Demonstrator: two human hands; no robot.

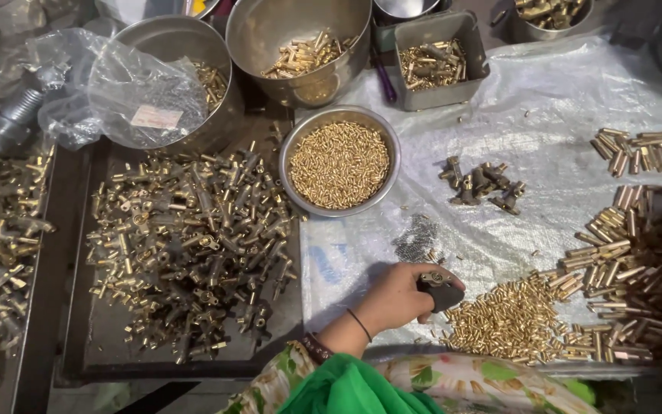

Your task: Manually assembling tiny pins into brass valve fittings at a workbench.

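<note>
From the head view, we see one hand [396,295] of the person at work; it reaches in from the lower middle, and we cannot tell for sure which of the two it is, though it looks like the left. Its fingers are closed around a dark fitting [440,288] with a brass-coloured ring on top, held just above the white plastic sheet [545,115]. The other hand is out of sight. Just right of the fitting lies a heap of small brass pins [507,318], and beyond it a pile of longer brass tubes [630,261].

For containers, we count three round steel bowls with brass in them: a shallow one [339,162] filled with small pins, a deep one [300,46] holding a loose handful of tubes, and one [178,77] half covered by a clear plastic bag [109,92]. A square metal tin [440,61] holds mixed brass pieces. A dark tray [185,238] at left carries a big scatter of brass fittings, too many to count.

On the sheet we also see a small cluster of dark fittings [483,184], a little heap of grey springs [415,239], and a separate group of tubes [637,149].
</note>
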